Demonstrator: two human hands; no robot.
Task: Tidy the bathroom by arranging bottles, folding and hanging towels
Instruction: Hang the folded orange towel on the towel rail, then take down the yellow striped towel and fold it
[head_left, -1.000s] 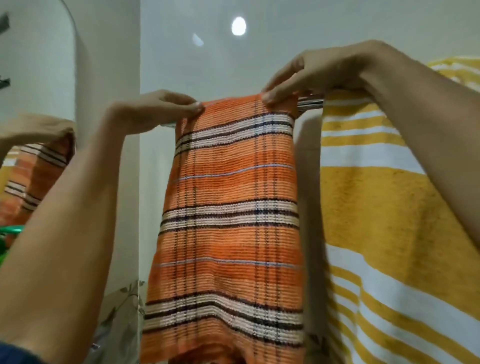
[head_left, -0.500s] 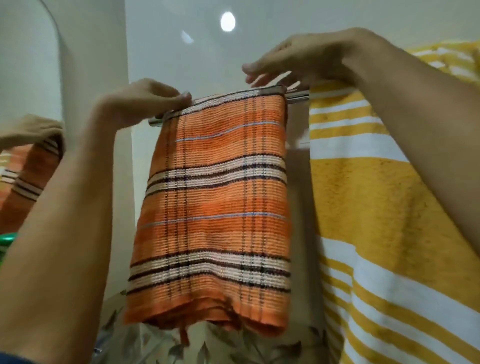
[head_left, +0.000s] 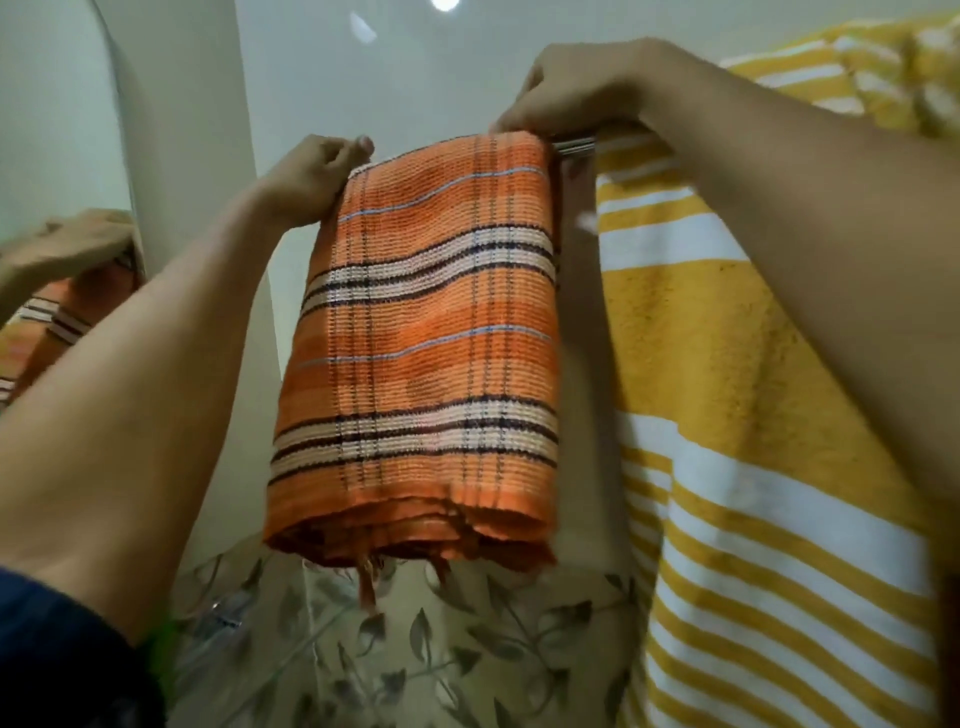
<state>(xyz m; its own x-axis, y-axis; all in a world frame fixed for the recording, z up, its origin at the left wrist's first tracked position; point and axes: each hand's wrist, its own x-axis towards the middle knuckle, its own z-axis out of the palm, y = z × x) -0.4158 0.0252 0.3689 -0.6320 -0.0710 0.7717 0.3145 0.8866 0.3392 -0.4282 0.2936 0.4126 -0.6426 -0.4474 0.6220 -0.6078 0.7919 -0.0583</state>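
Observation:
A folded orange towel with white and dark stripes hangs over a metal towel rail on the white wall. My left hand pinches the towel's top left corner at the rail. At the top right corner my right hand grips the towel's upper edge where it crosses the rail. The towel's folded lower edge hangs free, with orange fringe threads dangling below it. Most of the rail is hidden under the cloth.
A yellow towel with white stripes hangs on the same rail just right of the orange one. A mirror on the left reflects my hand and the towel. Leaf-patterned tiles cover the wall below.
The orange towel has been drawn further over the rail, so its front side hangs shorter and its bottom edge sits higher. My right hand went from hovering above the rail to gripping the towel's top right corner.

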